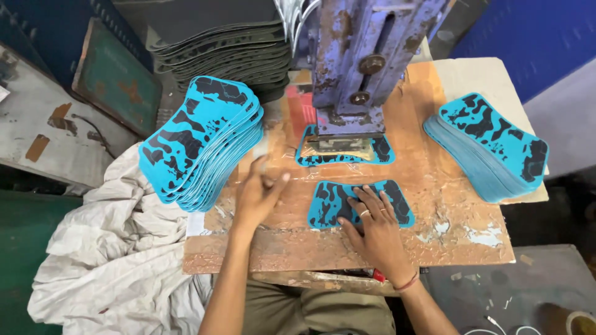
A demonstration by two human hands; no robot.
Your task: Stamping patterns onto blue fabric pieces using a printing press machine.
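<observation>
Pressing flat at lower centre, the right hand (374, 231) lies open on a blue-and-black camouflage cut piece (360, 203) on the tabletop (434, 186). The left hand (257, 195), blurred and empty with fingers loose, sits near the die press (357, 68); straying under it risks crushed fingers, or nudging the left stack (202, 139).

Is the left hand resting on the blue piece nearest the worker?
No, the right hand lies flat on that blue camouflage piece; the left hand is beside it on the bare board.
</observation>
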